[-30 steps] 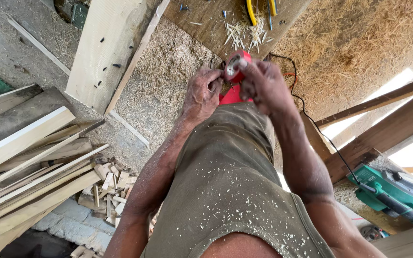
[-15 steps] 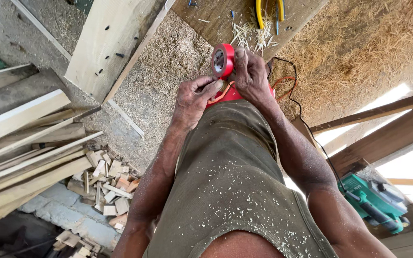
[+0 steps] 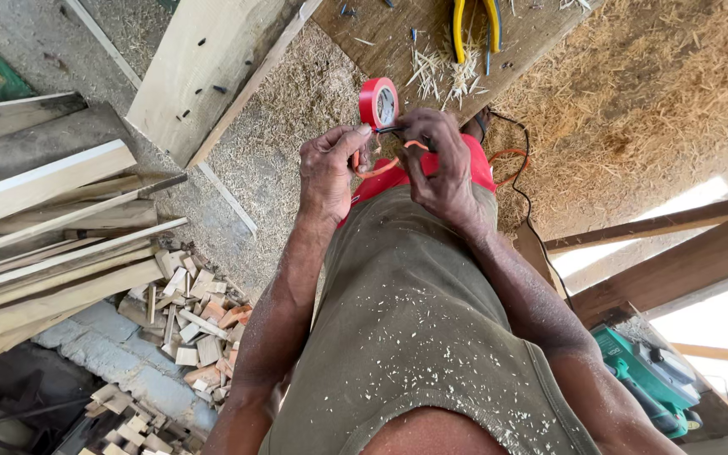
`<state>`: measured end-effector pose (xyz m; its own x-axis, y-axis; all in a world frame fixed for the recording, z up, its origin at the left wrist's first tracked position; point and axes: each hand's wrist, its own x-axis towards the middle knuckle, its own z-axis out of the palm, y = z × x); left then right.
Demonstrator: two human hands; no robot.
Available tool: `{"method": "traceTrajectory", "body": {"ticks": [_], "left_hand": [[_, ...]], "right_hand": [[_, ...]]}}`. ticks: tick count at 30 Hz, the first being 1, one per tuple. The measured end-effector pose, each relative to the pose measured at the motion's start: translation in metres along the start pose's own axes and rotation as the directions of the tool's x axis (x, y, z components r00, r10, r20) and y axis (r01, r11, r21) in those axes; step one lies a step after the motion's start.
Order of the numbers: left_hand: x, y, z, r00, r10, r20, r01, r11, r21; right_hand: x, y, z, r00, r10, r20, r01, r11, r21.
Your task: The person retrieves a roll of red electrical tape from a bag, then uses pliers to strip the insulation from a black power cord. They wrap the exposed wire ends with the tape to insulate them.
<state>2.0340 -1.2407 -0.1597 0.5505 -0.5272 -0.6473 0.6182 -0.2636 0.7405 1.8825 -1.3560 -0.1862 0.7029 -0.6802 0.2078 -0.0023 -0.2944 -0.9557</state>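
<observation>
two hands (image 3: 330,173) (image 3: 436,164) half-hiding red tape (image 3: 377,102)

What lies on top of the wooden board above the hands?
On the wooden board lie yellow-handled pliers, straw-like splinters and small dark bits. Its upper part is out of frame.

pliers (image 3: 475,29) lie on workbench (image 3: 381,38).

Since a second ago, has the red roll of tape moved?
Yes. The red roll of tape has risen from the hands toward the yellow-handled pliers on the wooden board.
</observation>
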Motion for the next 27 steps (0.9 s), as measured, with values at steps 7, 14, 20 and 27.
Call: {"method": "traceTrajectory", "body": {"ticks": [7, 14, 20, 27], "left_hand": [[0.006, 0.001, 0.003, 0.997, -0.069, -0.027, 0.067, 0.995, -0.073], [0.01, -0.005, 0.01, 0.996, -0.05, -0.075, 0.051, 0.998, 0.021], [0.015, -0.013, 0.012, 0.978, 0.183, -0.104, -0.115, 0.878, 0.464], [0.021, -0.022, 0.018, 0.839, 0.541, 0.058, -0.428, 0.591, 0.684]], "right_hand": [[0.005, -0.005, 0.009, 0.993, -0.063, -0.102, 0.029, 0.952, -0.304], [0.015, -0.007, 0.023, 0.991, -0.066, -0.115, 0.007, 0.893, -0.45], [0.019, -0.005, 0.022, 0.997, 0.014, -0.079, -0.035, 0.961, -0.275], [0.017, -0.006, 0.004, 0.994, 0.102, 0.036, -0.095, 0.983, -0.157]]}}
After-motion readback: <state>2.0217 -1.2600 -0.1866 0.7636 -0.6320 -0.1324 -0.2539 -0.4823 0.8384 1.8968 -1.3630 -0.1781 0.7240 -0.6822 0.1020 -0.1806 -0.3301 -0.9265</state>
